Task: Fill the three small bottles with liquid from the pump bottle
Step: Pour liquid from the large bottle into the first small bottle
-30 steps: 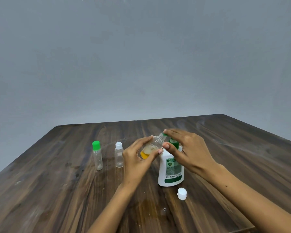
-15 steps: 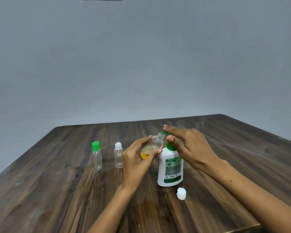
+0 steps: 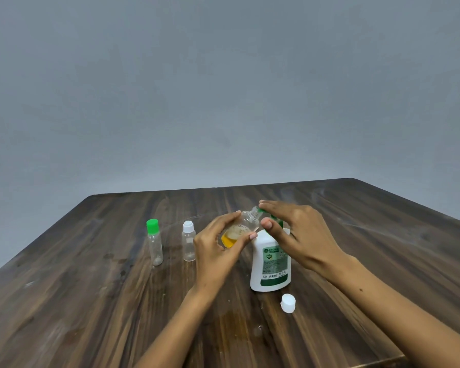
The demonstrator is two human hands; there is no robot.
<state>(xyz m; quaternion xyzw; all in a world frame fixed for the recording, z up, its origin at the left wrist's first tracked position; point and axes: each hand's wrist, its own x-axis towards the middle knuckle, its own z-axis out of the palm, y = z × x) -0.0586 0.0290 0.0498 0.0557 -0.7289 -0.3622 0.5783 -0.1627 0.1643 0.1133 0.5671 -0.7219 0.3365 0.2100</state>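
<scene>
On the wooden surface (image 3: 91, 301) stands the pump bottle (image 3: 271, 264); press its head straight down with your right hand (image 3: 298, 235), fingers flat. Your left hand (image 3: 215, 251) grips the tilted small bottle (image 3: 241, 229), neck at the spout: keep it there. Since a half-second ago, little has changed. Two capped bottles (image 3: 154, 241) wait left; a loose cap (image 3: 288, 303) lies near.

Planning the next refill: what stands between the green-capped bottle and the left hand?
Head view: one white-capped small bottle, upright, between the green-capped bottle and the left hand.
</scene>
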